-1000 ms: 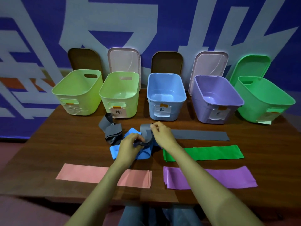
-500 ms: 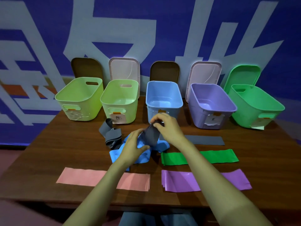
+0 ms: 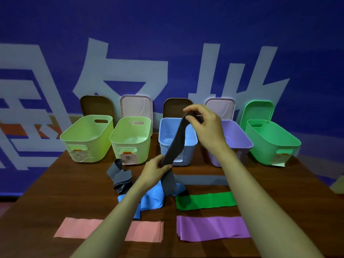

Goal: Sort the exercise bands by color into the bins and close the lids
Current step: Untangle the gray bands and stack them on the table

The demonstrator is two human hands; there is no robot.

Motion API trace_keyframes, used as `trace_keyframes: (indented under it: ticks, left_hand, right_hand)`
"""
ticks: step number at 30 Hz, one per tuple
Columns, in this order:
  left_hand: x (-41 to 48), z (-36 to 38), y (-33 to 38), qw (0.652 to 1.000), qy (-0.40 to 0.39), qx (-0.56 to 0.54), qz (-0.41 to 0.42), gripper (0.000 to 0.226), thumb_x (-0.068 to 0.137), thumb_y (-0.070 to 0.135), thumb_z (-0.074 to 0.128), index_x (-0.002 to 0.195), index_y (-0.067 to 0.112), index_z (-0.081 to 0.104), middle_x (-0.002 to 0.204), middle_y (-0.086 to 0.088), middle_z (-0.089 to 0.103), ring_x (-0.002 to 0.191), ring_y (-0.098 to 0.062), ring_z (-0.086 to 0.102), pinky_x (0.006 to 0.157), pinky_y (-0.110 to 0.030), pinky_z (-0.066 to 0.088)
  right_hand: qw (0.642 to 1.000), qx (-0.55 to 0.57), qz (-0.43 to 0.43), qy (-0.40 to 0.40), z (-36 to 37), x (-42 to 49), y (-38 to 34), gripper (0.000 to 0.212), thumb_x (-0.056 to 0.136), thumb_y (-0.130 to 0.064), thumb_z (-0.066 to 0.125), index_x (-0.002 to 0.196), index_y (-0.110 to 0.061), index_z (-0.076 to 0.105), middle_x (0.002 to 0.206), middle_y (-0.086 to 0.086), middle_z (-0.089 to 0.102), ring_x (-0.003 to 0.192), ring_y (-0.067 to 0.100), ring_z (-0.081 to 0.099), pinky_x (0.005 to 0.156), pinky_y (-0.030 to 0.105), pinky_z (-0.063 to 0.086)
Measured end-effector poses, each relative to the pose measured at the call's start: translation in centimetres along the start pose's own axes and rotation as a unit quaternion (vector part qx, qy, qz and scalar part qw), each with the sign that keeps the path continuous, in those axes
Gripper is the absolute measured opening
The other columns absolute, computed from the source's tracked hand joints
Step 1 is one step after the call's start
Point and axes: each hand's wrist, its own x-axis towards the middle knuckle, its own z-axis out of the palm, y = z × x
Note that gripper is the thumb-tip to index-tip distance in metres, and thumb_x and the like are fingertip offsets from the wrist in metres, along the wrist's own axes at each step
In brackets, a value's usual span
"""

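Right hand (image 3: 206, 125) pinches top end of grey band (image 3: 176, 146), raised above blue bin (image 3: 177, 146); left hand (image 3: 155, 170) grips band lower down (fingers curled), in front of bin.

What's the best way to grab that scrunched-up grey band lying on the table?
Probably pinch the scrunched grey band by its raised loop at the far end, coming down from above. That fold stands up off the table, while the rest lies bunched low and flat.

Bins (image 3: 177, 144) smooth glossy plastic; table (image 3: 279, 185) dark polished wood; bands (image 3: 205, 201) matt rubbery
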Motion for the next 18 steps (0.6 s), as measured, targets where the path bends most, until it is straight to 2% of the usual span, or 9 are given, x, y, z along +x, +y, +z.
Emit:
trace_keyframes:
  ticks: [4, 7, 10, 12, 14, 16, 18]
  left_hand:
    - [-0.9, 0.9, -0.2, 0.998, -0.008, -0.05, -0.037, 0.015, 0.087, 0.019, 0.065, 0.099, 0.011, 0.066, 0.087, -0.004, 0.07, 0.08, -0.017, 0.064, 0.073, -0.034, 0.052]
    - [-1.1, 0.9, -0.6, 0.994, 0.044, -0.074, -0.061, 0.017, 0.087, 0.023, 0.066, 0.09, 0.007, 0.065, 0.076, -0.004, 0.066, 0.071, -0.016, 0.059, 0.066, -0.032, 0.046]
    - [-1.3, 0.6, -1.0, 0.988, 0.095, -0.089, -0.08, 0.033, 0.083, 0.031, 0.07, 0.079, 0.0, 0.062, 0.064, -0.006, 0.06, 0.062, -0.016, 0.053, 0.059, -0.032, 0.039]
    - [-1.4, 0.4, -1.1, 0.986, 0.104, -0.094, -0.084, 0.04, 0.081, 0.033, 0.072, 0.076, -0.004, 0.06, 0.061, -0.008, 0.056, 0.057, -0.015, 0.051, 0.054, -0.029, 0.038]
    - [-1.2, 0.3, -1.2, 0.986, 0.103, -0.095, -0.086, 0.031, 0.08, 0.028, 0.074, 0.077, -0.001, 0.062, 0.063, -0.007, 0.061, 0.057, -0.015, 0.055, 0.049, -0.024, 0.042]
    - [-1.0, 0.4, -1.3, 0.983, 0.098, -0.121, -0.099, 0.015, 0.08, 0.016, 0.073, 0.082, 0.007, 0.062, 0.073, -0.007, 0.063, 0.061, -0.017, 0.058, 0.049, -0.022, 0.047]
    - [-0.8, 0.8, -1.1, 0.974, 0.103, -0.167, -0.116, 0.016, 0.081, 0.004, 0.07, 0.086, 0.012, 0.058, 0.08, -0.008, 0.062, 0.063, -0.018, 0.058, 0.051, -0.02, 0.05]
  right_hand:
    - [0.999, -0.014, 0.007, 0.037, -1.7, 0.6, 0.5, 0.017, 0.087, -0.007, 0.062, 0.103, -0.013, 0.063, 0.096, -0.006, 0.064, 0.087, 0.004, 0.061, 0.08, 0.01, 0.048]
    - [0.997, -0.052, 0.0, 0.064, -2.4, -0.2, 1.9, 0.014, 0.086, -0.005, 0.061, 0.098, -0.01, 0.064, 0.094, -0.006, 0.061, 0.088, 0.009, 0.059, 0.079, 0.003, 0.041]
    - [0.992, -0.088, 0.005, 0.089, -3.0, -1.4, 3.6, 0.011, 0.085, -0.002, 0.06, 0.093, -0.009, 0.065, 0.091, -0.002, 0.062, 0.085, 0.011, 0.056, 0.076, -0.001, 0.036]
    - [0.989, -0.099, 0.018, 0.106, -3.6, -2.0, 4.9, 0.01, 0.086, -0.003, 0.059, 0.092, -0.009, 0.064, 0.091, 0.002, 0.064, 0.085, 0.014, 0.057, 0.079, 0.01, 0.042]
    - [0.983, -0.126, 0.039, 0.127, -4.4, -2.6, 6.4, 0.009, 0.087, -0.005, 0.057, 0.092, -0.01, 0.063, 0.093, 0.004, 0.064, 0.087, 0.02, 0.058, 0.079, 0.029, 0.046]
    - [0.974, -0.167, 0.072, 0.138, -5.1, -3.4, 8.0, 0.009, 0.09, -0.009, 0.054, 0.094, -0.011, 0.061, 0.098, 0.005, 0.063, 0.089, 0.022, 0.057, 0.076, 0.033, 0.043]
    - [0.964, -0.203, 0.116, 0.127, -5.7, -4.5, 9.9, 0.01, 0.092, -0.011, 0.05, 0.098, -0.011, 0.059, 0.102, 0.007, 0.062, 0.09, 0.024, 0.056, 0.076, 0.034, 0.041]
